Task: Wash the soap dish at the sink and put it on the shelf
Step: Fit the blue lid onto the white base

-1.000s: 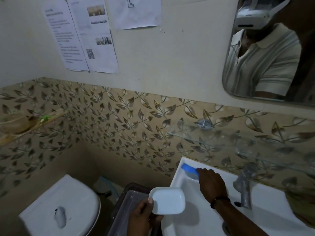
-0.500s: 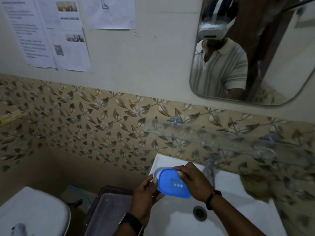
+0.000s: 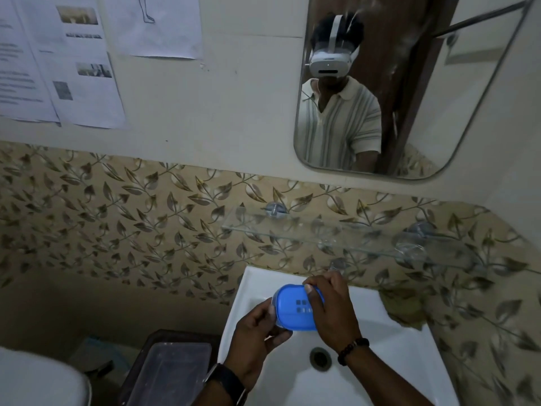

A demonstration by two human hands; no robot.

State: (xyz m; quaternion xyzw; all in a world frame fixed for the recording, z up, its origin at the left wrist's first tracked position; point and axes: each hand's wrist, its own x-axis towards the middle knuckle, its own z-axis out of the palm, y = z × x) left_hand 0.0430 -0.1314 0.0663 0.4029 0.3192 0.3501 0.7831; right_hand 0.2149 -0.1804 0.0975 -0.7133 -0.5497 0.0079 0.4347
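A blue soap dish (image 3: 294, 310) with small drain slots is held over the white sink (image 3: 392, 356), its blue face towards me. My left hand (image 3: 257, 336) grips its left edge, where a pale rim shows. My right hand (image 3: 332, 310) covers its right side with the fingers over the top edge. A clear glass shelf (image 3: 330, 238) is fixed to the leaf-patterned tiles just above the sink. The tap is mostly hidden behind my right hand.
The sink drain (image 3: 319, 358) lies below the hands. A crumpled brownish cloth (image 3: 405, 310) rests on the sink's right rim. A dark bin with a clear lid (image 3: 172, 373) stands left of the sink, beside a white toilet (image 3: 41, 379). A mirror (image 3: 409, 83) hangs above.
My right hand lifted the blue piece from the sink's back corner and brought it to the white dish in my left hand. The view has swung right, over the sink.
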